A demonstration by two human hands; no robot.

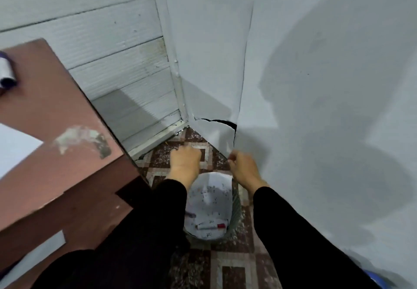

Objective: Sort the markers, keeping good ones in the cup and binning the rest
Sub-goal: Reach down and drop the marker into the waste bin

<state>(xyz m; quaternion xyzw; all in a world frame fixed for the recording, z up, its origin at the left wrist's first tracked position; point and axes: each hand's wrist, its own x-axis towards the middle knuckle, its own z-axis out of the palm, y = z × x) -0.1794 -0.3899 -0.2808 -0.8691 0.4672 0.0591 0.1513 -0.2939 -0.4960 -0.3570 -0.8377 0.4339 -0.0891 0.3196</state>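
Note:
A green mesh bin stands on the tiled floor between the table and the wall. Scribbled white paper lines it. A white marker with a red cap lies at its bottom, and a darker marker lies by its left wall. Above the bin's far rim, my left hand is curled into a fist with its back to the camera. My right hand hovers beside it with fingers curled. Nothing shows in either hand. A white and purple cylinder, perhaps the cup, sits at the table's left edge.
A brown table with a scuffed patch fills the left side, with a white sheet on it. White walls meet in a corner behind the bin; the right wall runs close to my right arm. A blue object shows bottom right.

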